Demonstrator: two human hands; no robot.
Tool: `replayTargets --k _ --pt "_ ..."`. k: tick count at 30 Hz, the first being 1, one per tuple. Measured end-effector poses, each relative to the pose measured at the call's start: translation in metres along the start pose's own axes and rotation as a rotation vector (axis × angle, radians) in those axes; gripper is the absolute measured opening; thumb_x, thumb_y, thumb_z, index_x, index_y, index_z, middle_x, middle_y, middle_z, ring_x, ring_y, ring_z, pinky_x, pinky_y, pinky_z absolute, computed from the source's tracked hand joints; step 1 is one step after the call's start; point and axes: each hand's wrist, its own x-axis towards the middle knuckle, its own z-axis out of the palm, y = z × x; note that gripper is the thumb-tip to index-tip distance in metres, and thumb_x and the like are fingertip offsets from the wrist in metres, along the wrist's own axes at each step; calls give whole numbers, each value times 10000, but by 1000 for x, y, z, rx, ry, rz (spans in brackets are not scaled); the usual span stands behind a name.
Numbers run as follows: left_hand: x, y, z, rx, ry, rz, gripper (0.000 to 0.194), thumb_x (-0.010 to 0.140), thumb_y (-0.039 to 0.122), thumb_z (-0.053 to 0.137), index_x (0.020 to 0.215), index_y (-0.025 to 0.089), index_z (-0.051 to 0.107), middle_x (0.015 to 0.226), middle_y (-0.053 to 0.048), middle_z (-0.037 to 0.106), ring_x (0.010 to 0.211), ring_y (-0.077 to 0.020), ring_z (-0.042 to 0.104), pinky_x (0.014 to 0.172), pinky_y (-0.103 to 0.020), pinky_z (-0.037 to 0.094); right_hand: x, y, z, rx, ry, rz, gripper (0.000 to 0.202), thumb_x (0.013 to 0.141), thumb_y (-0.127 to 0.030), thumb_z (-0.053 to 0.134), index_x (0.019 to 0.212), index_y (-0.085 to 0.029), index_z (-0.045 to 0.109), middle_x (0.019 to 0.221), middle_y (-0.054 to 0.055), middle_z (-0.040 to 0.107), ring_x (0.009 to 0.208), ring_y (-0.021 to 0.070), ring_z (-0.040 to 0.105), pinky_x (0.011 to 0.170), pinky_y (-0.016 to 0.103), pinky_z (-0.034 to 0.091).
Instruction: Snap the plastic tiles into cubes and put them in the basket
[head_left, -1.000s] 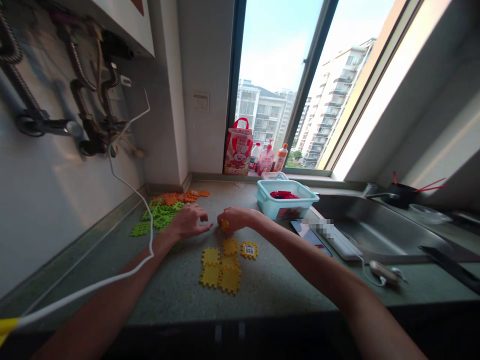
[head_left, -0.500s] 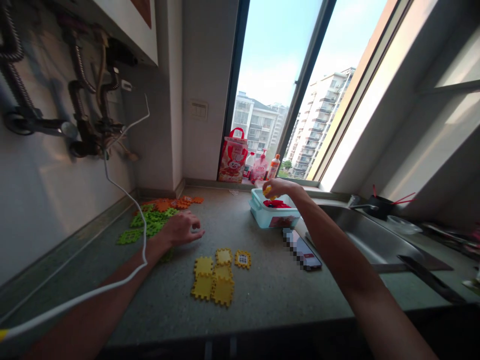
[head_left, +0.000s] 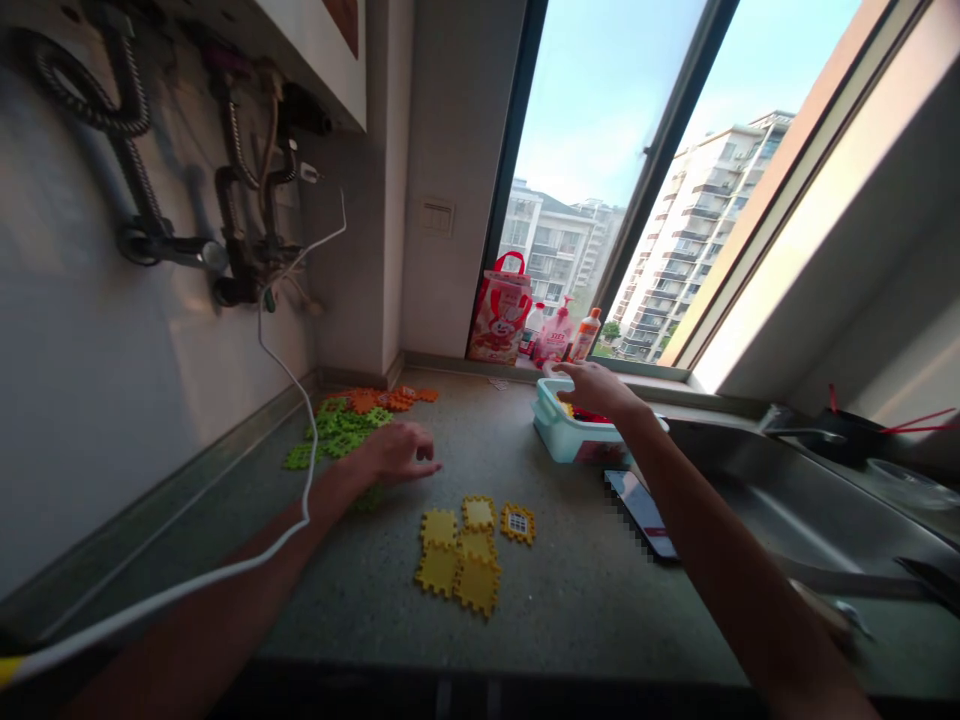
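Observation:
My right hand (head_left: 596, 388) reaches over the light-blue plastic box (head_left: 551, 432), its fingers spread and nothing visible gripped. Just under the fingers, yellow shows inside the box next to red pieces (head_left: 590, 414). My left hand (head_left: 401, 452) hovers by the counter beside the green puzzle tiles (head_left: 341, 430), fingers loosely curled and thumb apart, with nothing visible in it. Several yellow puzzle tiles (head_left: 457, 570) with notched edges lie grouped on the counter in front of me. One yellow tile with a white window grid (head_left: 518, 523) sits to their right.
Orange tiles (head_left: 390, 398) lie behind the green ones. A phone (head_left: 643, 515) rests on the counter right of the tiles, near the steel sink (head_left: 742, 490). A white cable (head_left: 306, 470) hangs across my left forearm. Bottles (head_left: 555, 335) and a red bag (head_left: 502, 315) stand by the window.
The yellow tile my right hand held over the box has been let go, and its fingers have spread. My left hand stays near the green tiles. The view has shifted left.

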Motion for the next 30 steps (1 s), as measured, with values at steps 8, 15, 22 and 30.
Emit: replayTargets --k 8,15,22,30 --pt "-11 38 -8 -421 -423 22 441 669 566 888 969 251 817 758 24 674 659 -133 597 575 -234 394 -107 -95 75 518 -69 -592 294 1013 -271 596 1282 -287 713 1182 59 762 1092 215 697 986 358 541" --pt "-6 36 3 -359 -369 92 247 787 420 810 962 247 822 945 -10 706 765 -144 608 666 -232 439 -109 -93 90 552 -147 -619 248 1043 -366 575 1149 -275 780 1202 72 765 1080 214 700 964 343 534" --pt "1 22 11 -261 -191 29 299 976 444 600 1019 230 804 975 -54 743 857 -182 664 810 -263 477 -101 -78 104 477 -70 -436 200 906 -416 766 1015 -252 795 1029 64 789 975 230 720 928 341 541" --pt "-1 30 3 -236 -269 -6 491 798 593 775 1132 233 776 1037 -44 725 874 -194 663 767 -261 480 -106 -77 96 457 -70 -425 253 998 -316 601 1168 -250 777 1146 82 780 1031 224 732 947 338 544"
